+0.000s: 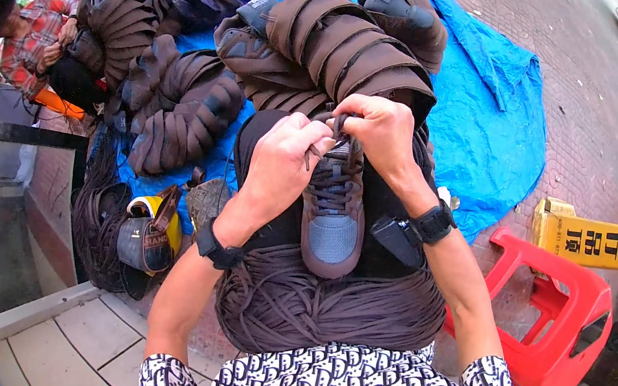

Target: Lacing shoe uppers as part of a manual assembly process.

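Note:
A brown shoe upper with a blue-grey toe (332, 236) lies on my lap, toe toward me. Dark lace (333, 182) crosses its front in several rows. At its collar end, my left hand (277, 166) is closed in a pinch on the shoelace, a short end poking out by the fingers. Close beside it, my right hand (383, 134) also pinches the lace, fingers curled near the top eyelets. What lies between the fingertips is partly hidden. Below the shoe upper, a thick bundle of loose brown laces (332, 304) spreads across my lap.
Nested stacks of brown shoe uppers (347, 43) lie ahead on a blue tarp (502, 158). More laces (94, 217) hang at left by a yellow-and-black object (150, 237). A red stool (545, 324) and yellow box (597, 240) stand right. A person in plaid (36, 32) sits far left.

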Available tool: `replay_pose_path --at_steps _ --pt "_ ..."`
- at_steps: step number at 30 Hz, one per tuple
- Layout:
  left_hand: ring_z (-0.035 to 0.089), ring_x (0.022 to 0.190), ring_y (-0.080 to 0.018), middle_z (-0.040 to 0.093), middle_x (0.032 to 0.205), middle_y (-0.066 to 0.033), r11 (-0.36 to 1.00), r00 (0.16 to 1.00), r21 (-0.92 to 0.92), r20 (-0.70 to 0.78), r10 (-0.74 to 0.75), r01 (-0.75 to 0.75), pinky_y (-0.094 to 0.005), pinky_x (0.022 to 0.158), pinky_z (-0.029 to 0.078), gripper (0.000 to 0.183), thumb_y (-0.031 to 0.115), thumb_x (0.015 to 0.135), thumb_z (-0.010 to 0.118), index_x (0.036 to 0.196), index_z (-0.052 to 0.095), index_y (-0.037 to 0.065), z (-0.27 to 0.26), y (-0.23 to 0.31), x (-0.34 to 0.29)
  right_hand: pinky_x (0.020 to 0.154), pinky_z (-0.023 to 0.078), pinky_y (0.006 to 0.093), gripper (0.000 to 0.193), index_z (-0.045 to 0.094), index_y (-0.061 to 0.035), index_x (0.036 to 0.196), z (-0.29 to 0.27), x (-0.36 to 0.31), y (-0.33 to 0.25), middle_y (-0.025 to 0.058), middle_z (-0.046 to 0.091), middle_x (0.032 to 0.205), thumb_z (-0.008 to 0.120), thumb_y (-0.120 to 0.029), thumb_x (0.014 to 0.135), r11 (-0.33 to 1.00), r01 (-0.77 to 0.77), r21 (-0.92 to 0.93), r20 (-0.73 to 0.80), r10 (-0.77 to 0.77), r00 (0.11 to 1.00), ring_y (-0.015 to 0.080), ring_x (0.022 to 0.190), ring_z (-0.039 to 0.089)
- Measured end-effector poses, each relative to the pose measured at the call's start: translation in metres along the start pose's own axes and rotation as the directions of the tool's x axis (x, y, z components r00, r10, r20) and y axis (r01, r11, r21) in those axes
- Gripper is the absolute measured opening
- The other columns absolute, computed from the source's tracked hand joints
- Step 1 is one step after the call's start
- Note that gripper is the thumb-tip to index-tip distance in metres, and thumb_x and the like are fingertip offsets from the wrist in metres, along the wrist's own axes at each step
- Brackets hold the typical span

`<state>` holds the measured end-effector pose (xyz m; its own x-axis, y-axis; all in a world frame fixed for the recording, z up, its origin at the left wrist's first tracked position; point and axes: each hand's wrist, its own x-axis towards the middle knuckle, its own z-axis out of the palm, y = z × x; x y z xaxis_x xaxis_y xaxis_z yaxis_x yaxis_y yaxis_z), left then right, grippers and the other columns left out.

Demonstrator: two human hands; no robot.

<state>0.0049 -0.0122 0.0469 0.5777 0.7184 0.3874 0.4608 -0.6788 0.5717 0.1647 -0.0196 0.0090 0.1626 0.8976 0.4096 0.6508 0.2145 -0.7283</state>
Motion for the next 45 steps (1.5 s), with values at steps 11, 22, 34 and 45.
replay_pose_path --at_steps 11,22,34,45 --pt "0.041 0.045 -0.0038 0.05 0.062 0.0015 0.298 0.65 -0.582 0.615 -0.448 0.756 -0.0192 0.039 0.035 0.014 0.02 0.086 0.054 0.084 0.059 0.007 -0.017 -0.016 0.009 0.048 0.039 0.0177 0.009 0.065 -0.0008 0.073 -0.003 -0.003 -0.014 0.0016 0.061 0.062 0.063 -0.001 0.064 0.432 -0.517 0.739 0.386 0.358 0.85 0.0046 0.053 0.052" --pt "0.055 0.055 -0.0092 0.058 0.069 -0.0039 0.253 0.682 -0.645 0.599 -0.419 0.721 -0.0244 0.051 0.049 0.01 0.014 0.086 0.052 0.087 0.055 0.004 -0.021 -0.023 0.007 0.054 0.044 0.0214 0.014 0.066 -0.0003 0.074 -0.001 -0.001 -0.019 0.0029 0.062 0.061 0.066 -0.001 0.061 0.705 -0.338 0.623 0.278 0.204 0.939 0.006 0.058 0.055" --pt "0.06 0.058 -0.0178 0.059 0.08 -0.0116 0.183 0.707 -0.74 0.493 -0.507 0.647 -0.0283 0.053 0.053 0.031 0.02 0.094 0.029 0.097 0.051 -0.001 -0.005 -0.019 0.003 0.054 0.047 0.0337 0.009 0.061 -0.0082 0.07 0.006 0.002 -0.029 0.0077 0.061 0.066 0.059 -0.008 0.061 0.958 0.244 0.148 0.085 -0.258 0.962 0.0232 0.061 0.061" --pt "0.061 0.064 -0.0205 0.058 0.085 -0.0115 0.181 0.726 -0.778 0.439 -0.53 0.602 -0.03 0.056 0.054 0.032 0.021 0.094 0.028 0.1 0.05 -0.001 0.003 -0.015 0.003 0.049 0.046 0.0353 0.01 0.057 -0.0083 0.074 0.009 0.003 -0.031 0.0093 0.058 0.06 0.059 -0.012 0.065 0.962 0.274 0.002 0.069 -0.274 0.959 0.0251 0.058 0.06"
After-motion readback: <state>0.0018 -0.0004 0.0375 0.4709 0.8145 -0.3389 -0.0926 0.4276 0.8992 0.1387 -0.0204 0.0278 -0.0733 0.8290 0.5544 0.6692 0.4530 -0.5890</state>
